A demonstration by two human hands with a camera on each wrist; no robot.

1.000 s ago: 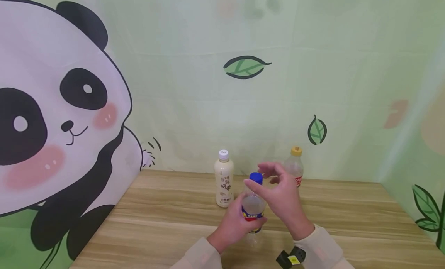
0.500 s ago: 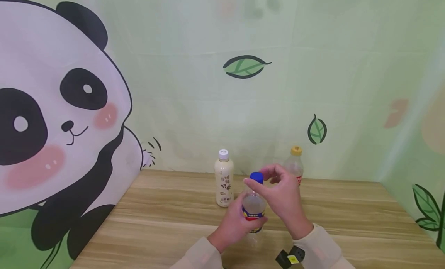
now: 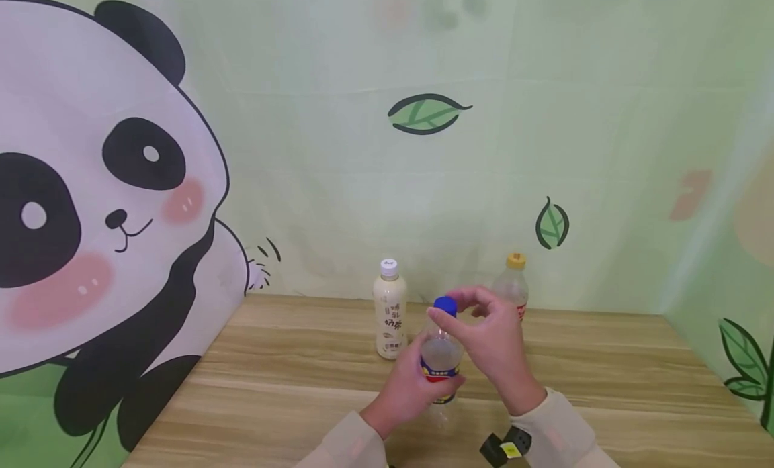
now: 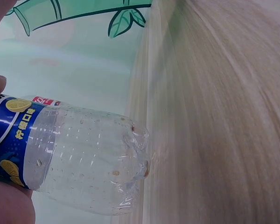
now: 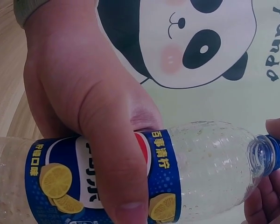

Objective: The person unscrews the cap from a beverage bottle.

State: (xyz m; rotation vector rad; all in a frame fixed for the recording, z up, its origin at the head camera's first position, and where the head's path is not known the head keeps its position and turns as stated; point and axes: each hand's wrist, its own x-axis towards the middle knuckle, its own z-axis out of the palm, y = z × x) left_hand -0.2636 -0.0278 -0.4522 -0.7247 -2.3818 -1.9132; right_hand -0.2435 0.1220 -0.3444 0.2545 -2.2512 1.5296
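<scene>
While the table (image 3: 272,394) spreads beneath, the clear bottle (image 3: 440,350) is held at its near middle, long axis upright, with the left hand (image 3: 408,393) curling its fingers around the label (image 3: 438,374); the right hand (image 3: 492,337), nearer the top, pinches the blue cap (image 3: 445,305) from the right. Inside, only droplets (image 4: 84,144) show.

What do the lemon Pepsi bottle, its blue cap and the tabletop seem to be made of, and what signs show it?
Lemon Pepsi bottle: probably plastic, clear and glossy, with highlights and a moulded, lobed base.
Blue cap: likely plastic, its colour solid and smooth.
Tabletop: wood or printed laminate, low sheen; the streaked grain fits both.
</scene>
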